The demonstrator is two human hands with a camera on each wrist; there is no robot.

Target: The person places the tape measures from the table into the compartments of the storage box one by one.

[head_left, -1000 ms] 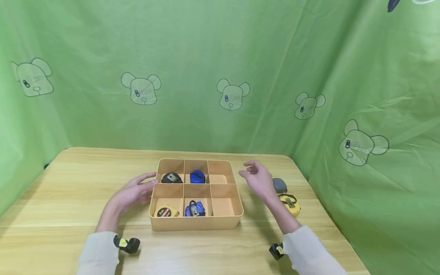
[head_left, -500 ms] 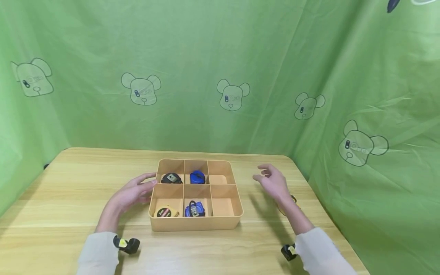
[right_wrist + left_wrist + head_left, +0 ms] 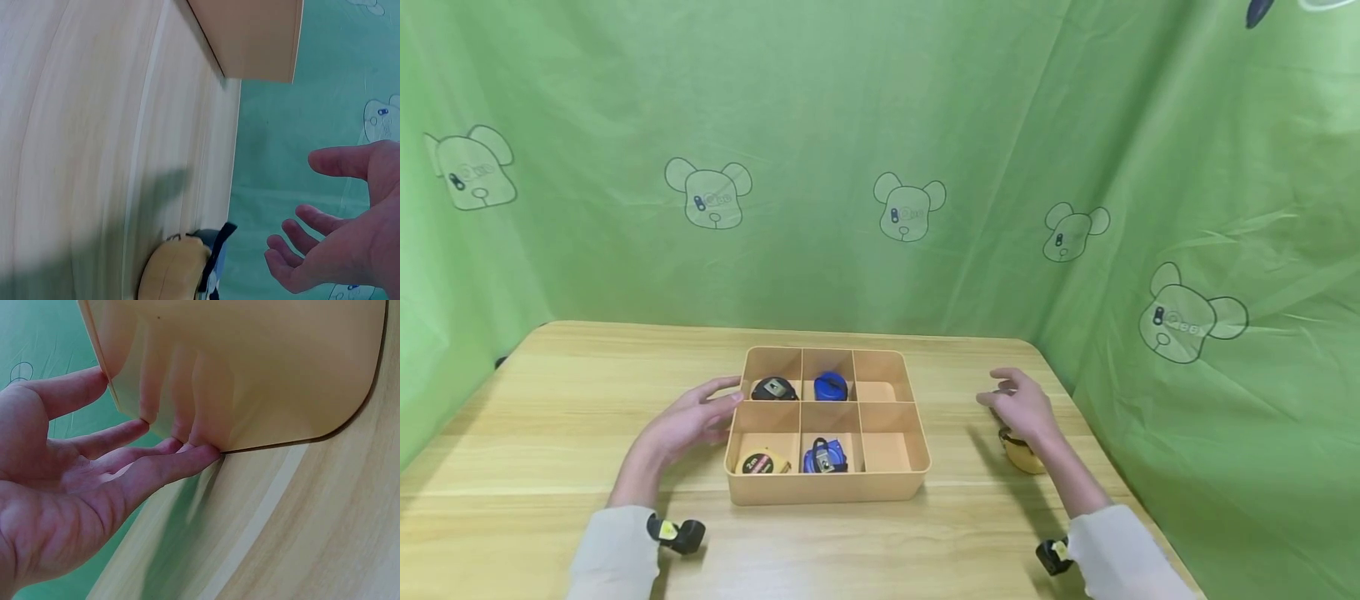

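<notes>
Left hand flat against tray; right hand open over yellow tape, hidden overhead.

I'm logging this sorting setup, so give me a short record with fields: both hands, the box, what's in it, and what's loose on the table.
left hand: open, fingers touching the left wall of the box
right hand: open, over the yellow tape measure, not gripping it
box: tan, six compartments, on the wooden table
filled compartments: back left, back middle, front left, front middle, one tape measure each
empty compartments: back right, front right
</notes>
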